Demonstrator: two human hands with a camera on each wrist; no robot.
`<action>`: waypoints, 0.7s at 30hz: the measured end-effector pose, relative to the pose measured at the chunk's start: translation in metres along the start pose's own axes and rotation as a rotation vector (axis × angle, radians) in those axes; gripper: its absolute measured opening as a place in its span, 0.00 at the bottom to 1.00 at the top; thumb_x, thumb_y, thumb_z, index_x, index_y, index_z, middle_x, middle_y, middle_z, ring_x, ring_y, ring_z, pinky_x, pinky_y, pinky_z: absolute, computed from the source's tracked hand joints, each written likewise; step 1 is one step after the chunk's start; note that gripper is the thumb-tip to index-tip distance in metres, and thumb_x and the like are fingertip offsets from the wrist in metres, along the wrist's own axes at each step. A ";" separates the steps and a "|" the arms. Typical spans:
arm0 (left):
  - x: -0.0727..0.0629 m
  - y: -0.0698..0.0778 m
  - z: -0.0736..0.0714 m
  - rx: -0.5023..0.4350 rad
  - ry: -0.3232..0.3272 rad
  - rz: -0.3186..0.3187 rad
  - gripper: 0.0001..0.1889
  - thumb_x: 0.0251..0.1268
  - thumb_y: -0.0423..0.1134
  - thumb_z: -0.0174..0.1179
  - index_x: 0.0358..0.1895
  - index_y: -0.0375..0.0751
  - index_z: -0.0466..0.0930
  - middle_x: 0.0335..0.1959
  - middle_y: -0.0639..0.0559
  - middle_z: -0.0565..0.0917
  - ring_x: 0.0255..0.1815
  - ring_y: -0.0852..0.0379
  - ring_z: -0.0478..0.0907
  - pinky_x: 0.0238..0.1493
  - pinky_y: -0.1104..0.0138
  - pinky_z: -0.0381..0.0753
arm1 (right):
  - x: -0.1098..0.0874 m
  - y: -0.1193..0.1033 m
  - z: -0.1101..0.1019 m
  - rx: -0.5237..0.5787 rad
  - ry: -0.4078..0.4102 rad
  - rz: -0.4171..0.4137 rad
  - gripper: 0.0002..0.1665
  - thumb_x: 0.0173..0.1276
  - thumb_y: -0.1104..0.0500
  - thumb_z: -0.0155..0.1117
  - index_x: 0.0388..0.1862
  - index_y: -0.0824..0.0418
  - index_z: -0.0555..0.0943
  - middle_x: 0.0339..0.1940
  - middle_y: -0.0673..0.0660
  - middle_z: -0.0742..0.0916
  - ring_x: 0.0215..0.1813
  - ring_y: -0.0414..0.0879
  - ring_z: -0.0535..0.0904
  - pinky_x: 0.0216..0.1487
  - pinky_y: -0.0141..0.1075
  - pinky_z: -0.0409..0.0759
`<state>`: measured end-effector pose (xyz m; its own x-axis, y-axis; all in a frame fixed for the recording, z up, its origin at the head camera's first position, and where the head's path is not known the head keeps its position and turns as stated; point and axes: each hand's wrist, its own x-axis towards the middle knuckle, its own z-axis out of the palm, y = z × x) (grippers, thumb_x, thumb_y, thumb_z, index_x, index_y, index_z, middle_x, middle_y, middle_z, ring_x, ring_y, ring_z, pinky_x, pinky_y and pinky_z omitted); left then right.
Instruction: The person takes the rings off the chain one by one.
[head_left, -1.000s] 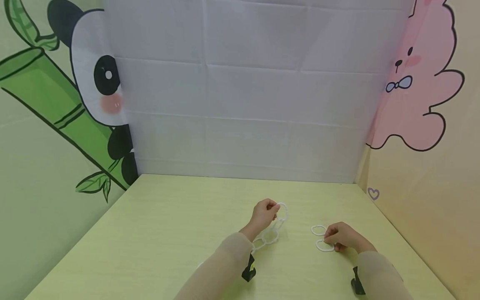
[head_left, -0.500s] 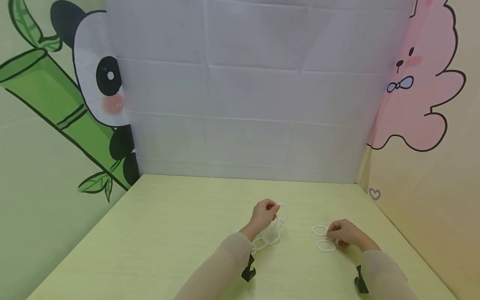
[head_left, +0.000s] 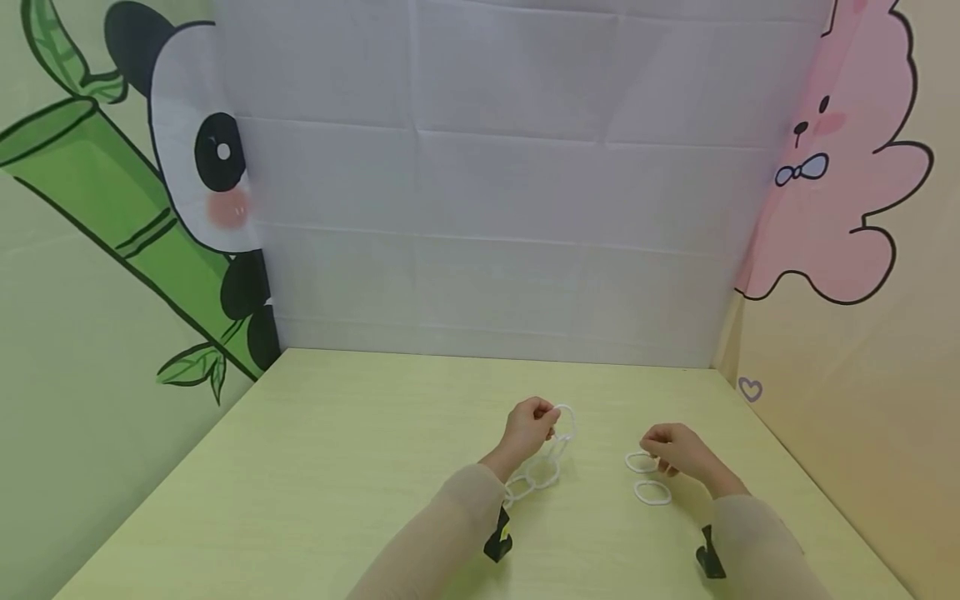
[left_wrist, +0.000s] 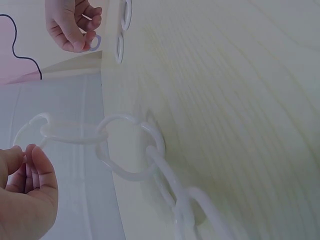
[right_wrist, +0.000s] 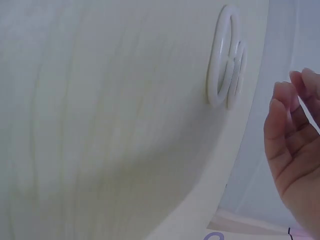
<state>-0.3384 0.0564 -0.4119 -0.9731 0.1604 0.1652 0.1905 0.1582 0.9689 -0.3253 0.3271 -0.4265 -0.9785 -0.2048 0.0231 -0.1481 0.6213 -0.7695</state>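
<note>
My left hand (head_left: 525, 429) pinches the end link of a white plastic chain (head_left: 558, 475) between thumb and fingertips, above the table. In the left wrist view the linked rings of the chain (left_wrist: 160, 140) hang down from that hand toward the tabletop; the lower end is partly behind the sleeve in the head view. Two loose white links lie flat to the right, a farther link (head_left: 628, 462) and a nearer link (head_left: 652, 503). Over the farther one hovers my right hand (head_left: 682, 452), fingers loosely bent. Nothing shows between its thumb and fingers in the right wrist view.
The pale yellow table (head_left: 337, 483) reaches back to a hanging white cloth (head_left: 495, 192). Walls with a panda drawing (head_left: 187, 208) and a pink bear drawing (head_left: 840, 208) stand at either side.
My right hand has lifted from beside the two loose links and moved away from me, now over the farther one. The left hand stays in place with the chain.
</note>
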 end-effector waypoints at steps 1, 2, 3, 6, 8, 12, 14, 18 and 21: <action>0.000 0.000 0.000 -0.002 -0.001 0.001 0.06 0.65 0.34 0.56 0.33 0.34 0.75 0.27 0.44 0.77 0.22 0.61 0.72 0.27 0.71 0.76 | 0.001 -0.001 0.001 -0.002 0.000 -0.014 0.11 0.69 0.61 0.55 0.36 0.70 0.77 0.25 0.59 0.78 0.23 0.46 0.73 0.23 0.37 0.76; 0.000 0.000 0.000 -0.001 -0.001 0.004 0.06 0.65 0.34 0.56 0.33 0.34 0.75 0.26 0.46 0.77 0.22 0.61 0.72 0.27 0.71 0.76 | 0.002 -0.003 0.001 0.002 0.006 -0.020 0.11 0.69 0.61 0.55 0.36 0.70 0.77 0.25 0.59 0.78 0.23 0.46 0.73 0.23 0.37 0.76; 0.000 0.000 0.000 -0.001 -0.001 0.008 0.06 0.65 0.34 0.56 0.33 0.34 0.75 0.26 0.47 0.77 0.22 0.61 0.72 0.27 0.70 0.76 | 0.003 -0.005 0.002 0.009 0.009 -0.026 0.12 0.69 0.60 0.55 0.37 0.71 0.77 0.26 0.60 0.78 0.23 0.46 0.74 0.23 0.37 0.76; 0.000 0.000 0.000 -0.008 0.000 0.013 0.06 0.65 0.34 0.56 0.33 0.34 0.75 0.25 0.48 0.76 0.22 0.61 0.72 0.27 0.70 0.77 | 0.006 -0.010 0.006 0.029 0.014 -0.043 0.13 0.69 0.60 0.55 0.38 0.72 0.77 0.27 0.61 0.78 0.23 0.46 0.74 0.23 0.37 0.76; -0.001 0.000 0.000 -0.010 0.002 0.014 0.06 0.65 0.34 0.56 0.33 0.34 0.75 0.24 0.49 0.76 0.22 0.61 0.72 0.27 0.70 0.77 | 0.007 -0.013 0.008 0.044 0.015 -0.048 0.13 0.69 0.60 0.55 0.38 0.72 0.76 0.27 0.60 0.78 0.23 0.46 0.74 0.24 0.37 0.77; 0.000 -0.001 0.001 -0.012 0.003 0.013 0.06 0.65 0.34 0.56 0.33 0.34 0.75 0.24 0.49 0.76 0.21 0.62 0.72 0.26 0.71 0.76 | 0.010 -0.018 0.013 0.064 0.007 -0.061 0.14 0.69 0.59 0.56 0.38 0.72 0.76 0.28 0.61 0.78 0.24 0.47 0.75 0.25 0.39 0.78; 0.000 0.000 0.001 -0.014 0.004 0.008 0.06 0.65 0.34 0.56 0.33 0.34 0.75 0.25 0.48 0.76 0.21 0.62 0.72 0.26 0.71 0.76 | 0.011 -0.021 0.015 0.084 -0.001 -0.068 0.15 0.69 0.58 0.56 0.39 0.73 0.76 0.28 0.63 0.78 0.25 0.48 0.75 0.26 0.40 0.78; 0.000 0.000 0.001 -0.013 0.010 0.006 0.06 0.65 0.33 0.56 0.33 0.33 0.75 0.25 0.47 0.76 0.22 0.61 0.72 0.26 0.71 0.77 | 0.013 -0.027 0.019 0.146 -0.026 -0.086 0.17 0.70 0.58 0.55 0.41 0.75 0.75 0.30 0.66 0.79 0.27 0.51 0.78 0.27 0.42 0.79; 0.000 0.000 0.002 -0.017 0.016 0.009 0.06 0.65 0.33 0.56 0.33 0.33 0.75 0.27 0.44 0.77 0.22 0.61 0.72 0.27 0.71 0.77 | 0.015 -0.031 0.022 0.195 -0.042 -0.088 0.19 0.70 0.57 0.55 0.44 0.76 0.74 0.32 0.67 0.79 0.29 0.51 0.79 0.29 0.43 0.80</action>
<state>-0.3384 0.0583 -0.4127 -0.9734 0.1459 0.1764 0.1968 0.1400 0.9704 -0.3324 0.2881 -0.4170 -0.9557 -0.2853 0.0719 -0.1979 0.4426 -0.8746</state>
